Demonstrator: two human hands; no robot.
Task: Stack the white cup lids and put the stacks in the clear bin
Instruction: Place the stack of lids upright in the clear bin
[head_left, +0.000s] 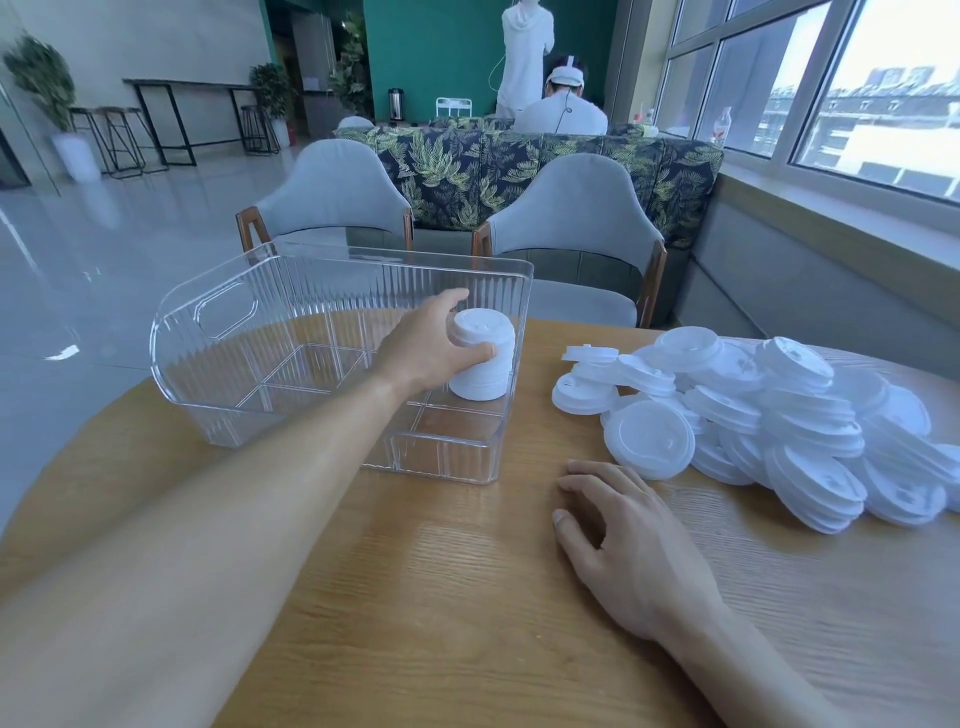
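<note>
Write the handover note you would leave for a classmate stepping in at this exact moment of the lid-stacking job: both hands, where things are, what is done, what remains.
Left hand: grips a stack of white lids, standing upright inside the clear bin, near its right wall.
Right hand: holds nothing, rests palm down on the wooden table, just short of the loose pile.
Loose lids: a large heap on the table to the right of the bin, unstacked.
Done: one stack is in the bin; no other stack shows there.
Left: let go of this stack, then gather the heap into stacks and place each in the bin.
</note>
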